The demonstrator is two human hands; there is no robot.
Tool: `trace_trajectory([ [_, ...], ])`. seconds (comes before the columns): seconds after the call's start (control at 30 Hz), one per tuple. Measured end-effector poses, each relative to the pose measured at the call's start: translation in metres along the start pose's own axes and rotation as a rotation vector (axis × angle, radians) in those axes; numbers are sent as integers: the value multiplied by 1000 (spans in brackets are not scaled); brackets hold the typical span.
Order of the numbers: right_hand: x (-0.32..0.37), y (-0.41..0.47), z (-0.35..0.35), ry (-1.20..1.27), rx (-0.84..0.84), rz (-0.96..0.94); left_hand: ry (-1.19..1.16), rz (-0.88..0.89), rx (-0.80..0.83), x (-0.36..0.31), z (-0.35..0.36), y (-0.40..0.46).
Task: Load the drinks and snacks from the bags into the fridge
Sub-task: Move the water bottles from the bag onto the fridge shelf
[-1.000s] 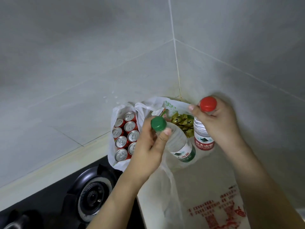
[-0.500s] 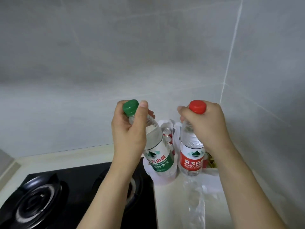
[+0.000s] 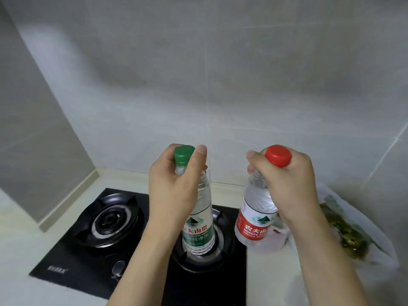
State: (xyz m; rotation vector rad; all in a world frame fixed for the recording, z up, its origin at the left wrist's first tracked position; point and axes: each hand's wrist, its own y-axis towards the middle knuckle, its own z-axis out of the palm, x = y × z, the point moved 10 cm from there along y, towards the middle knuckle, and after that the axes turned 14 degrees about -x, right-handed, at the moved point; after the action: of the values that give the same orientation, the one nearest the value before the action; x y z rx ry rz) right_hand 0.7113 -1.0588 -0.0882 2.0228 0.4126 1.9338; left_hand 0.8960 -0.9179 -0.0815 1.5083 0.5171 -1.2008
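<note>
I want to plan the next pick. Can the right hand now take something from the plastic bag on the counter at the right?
Probably not yet: the right hand already grips the red-capped bottle. The plastic bag lies open beside it, with nothing between.

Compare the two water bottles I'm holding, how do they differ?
The green-capped clear plastic bottle in the left hand has a green label; the red-capped clear plastic bottle in the right hand has a red label. The green one hangs over the black gas stove, the red one over the pale counter. Both are held by the neck.
</note>
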Motion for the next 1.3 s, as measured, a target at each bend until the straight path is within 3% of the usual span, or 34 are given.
trace_trajectory([
  [0.67, 55, -112, 154, 319, 567, -71, 408, 146, -499, -47, -183, -43],
  [1.3, 169, -329, 193, 497, 1018, -66, 565, 174, -850, -139, -372, -151],
])
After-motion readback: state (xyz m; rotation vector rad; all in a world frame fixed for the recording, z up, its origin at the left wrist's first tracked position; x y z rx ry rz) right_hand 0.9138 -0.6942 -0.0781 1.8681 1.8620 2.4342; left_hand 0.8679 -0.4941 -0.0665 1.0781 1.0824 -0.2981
